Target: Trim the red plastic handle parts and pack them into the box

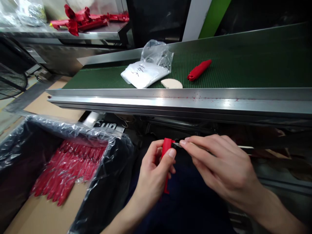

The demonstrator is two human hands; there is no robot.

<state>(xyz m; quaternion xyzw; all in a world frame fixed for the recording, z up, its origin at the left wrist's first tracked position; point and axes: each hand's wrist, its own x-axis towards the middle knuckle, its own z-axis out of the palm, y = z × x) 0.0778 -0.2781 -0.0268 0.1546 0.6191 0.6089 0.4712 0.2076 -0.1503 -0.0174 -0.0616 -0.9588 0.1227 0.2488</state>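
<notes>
In front of my body, my left hand (158, 162) is closed around a red plastic part (167, 144), held upright with its lower end showing below the fingers. My right hand (219, 162) pinches a thin knife (177, 145) whose small metal blade meets the right side of the red part near its top. The knife's pale handle runs back under the fingers and its end sticks out past the knuckles. Much of the red part is hidden by my left fingers and thumb.
Ahead runs a green conveyor belt (226, 71) with a metal edge. On it lie a red handle-shaped piece (200, 70), a white plastic bag (143, 73) and a beige disc piece (172, 83). A lined box (70, 201) with bagged red parts (70, 165) stands left. Red parts (85, 19) sit behind.
</notes>
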